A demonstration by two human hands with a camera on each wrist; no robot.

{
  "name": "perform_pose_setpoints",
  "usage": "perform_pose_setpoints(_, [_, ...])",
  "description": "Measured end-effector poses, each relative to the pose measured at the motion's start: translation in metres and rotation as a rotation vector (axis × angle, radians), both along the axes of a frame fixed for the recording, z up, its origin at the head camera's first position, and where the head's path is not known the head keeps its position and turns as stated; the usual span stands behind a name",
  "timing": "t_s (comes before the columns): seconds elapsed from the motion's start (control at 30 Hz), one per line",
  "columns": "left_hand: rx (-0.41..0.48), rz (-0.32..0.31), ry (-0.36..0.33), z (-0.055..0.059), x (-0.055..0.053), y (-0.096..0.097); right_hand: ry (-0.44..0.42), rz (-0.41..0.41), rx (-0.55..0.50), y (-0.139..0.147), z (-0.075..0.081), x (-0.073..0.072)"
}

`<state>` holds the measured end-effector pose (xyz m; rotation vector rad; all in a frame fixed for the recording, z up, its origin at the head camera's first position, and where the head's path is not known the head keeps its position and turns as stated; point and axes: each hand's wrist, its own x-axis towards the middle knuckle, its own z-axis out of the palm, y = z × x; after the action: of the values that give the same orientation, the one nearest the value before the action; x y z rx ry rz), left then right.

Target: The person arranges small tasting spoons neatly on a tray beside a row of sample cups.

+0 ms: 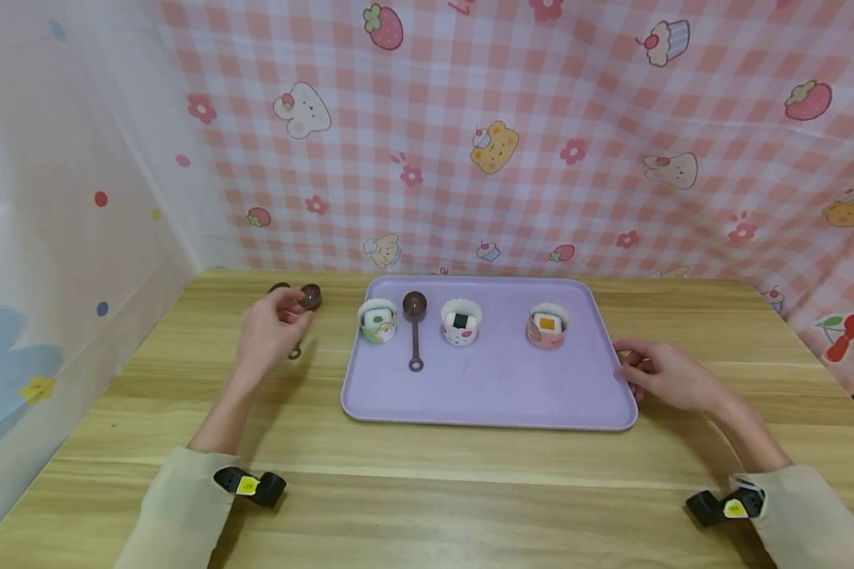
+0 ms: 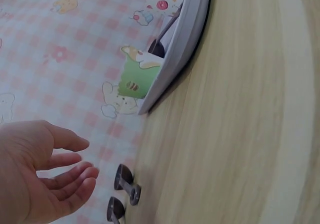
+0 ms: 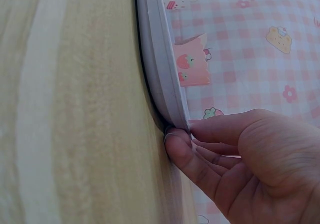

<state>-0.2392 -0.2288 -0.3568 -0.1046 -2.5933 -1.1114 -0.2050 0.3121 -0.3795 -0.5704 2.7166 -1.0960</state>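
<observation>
My left hand (image 1: 273, 328) hovers at the table's left with loosely bent fingers and nothing in them. Close by it lie two dark brown measuring spoons (image 1: 311, 297), partly covered by the hand in the head view; the left wrist view shows their bowls (image 2: 123, 176) beyond the fingertips. With thumb and fingers, my right hand (image 1: 672, 378) pinches the right rim of a lilac tray (image 1: 498, 403). On that tray stand a green paper cup (image 1: 378, 330), a white patterned cup (image 1: 460, 333) and a pink cup (image 1: 546, 338), each holding a small white block with a coloured top. Another brown spoon (image 1: 415, 306) lies between the left two cups.
A wooden table (image 1: 427, 498) carries everything. Behind it hangs a pink checked curtain (image 1: 427, 213) close to the tray's far edge. A pale printed cloth (image 1: 100, 253) closes off the left side.
</observation>
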Motion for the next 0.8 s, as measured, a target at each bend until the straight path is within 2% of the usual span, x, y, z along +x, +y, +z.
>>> perform_pose_setpoints(0.27, [0.008,-0.006,-0.069,-0.001,0.001,-0.008,-0.003,0.004,-0.009,0.001,0.000,0.000])
perform_pose_setpoints(0.63, [0.003,0.003,-0.160,-0.008,-0.004,-0.016,-0.014,0.002,-0.015,0.000,0.000,0.000])
perform_pose_setpoints(0.8, [-0.005,0.008,-0.162,-0.011,-0.005,-0.018,-0.016,-0.002,-0.011,0.000,0.000,0.000])
